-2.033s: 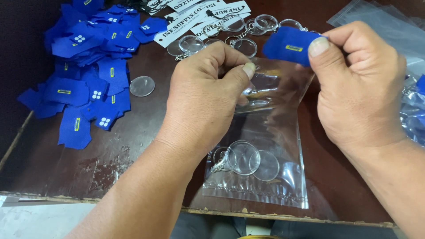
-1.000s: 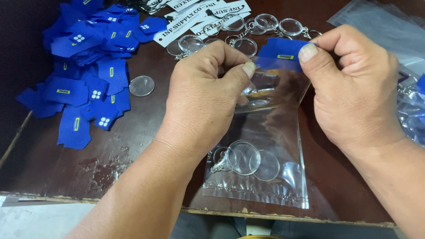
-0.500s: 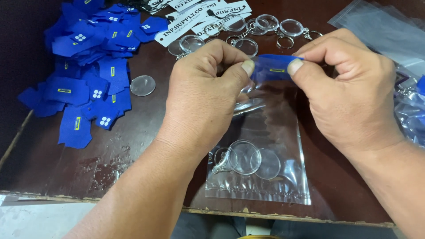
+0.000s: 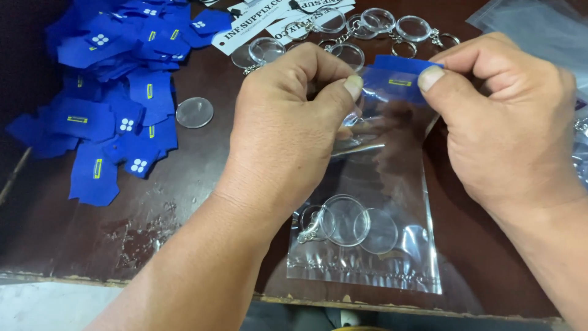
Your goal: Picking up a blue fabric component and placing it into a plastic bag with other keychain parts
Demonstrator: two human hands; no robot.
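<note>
While the head cam looks straight down, what you get is a dark brown wooden table (image 4: 184, 202) with a scuffed, chipped front edge, and a pale floor strip below it. No more of the room shows. A heap of blue tags (image 4: 116, 92) covers the far left, with one loose clear disc (image 4: 195, 112) beside it, and a row of clear round keyrings (image 4: 373, 24) plus white paper strips (image 4: 257, 21) sits at the top.

The left hand (image 4: 288, 129) pinches the mouth of a clear plastic bag (image 4: 373, 245) lying mid-table, with keyring parts at its bottom. The right hand (image 4: 508, 122) has thumb and fingers clamped on a blue tag (image 4: 401, 79) right at the bag's opening.

Compared to two seconds ago, that tag has come down from above the bag to its mouth, and the hands are closer together.
</note>
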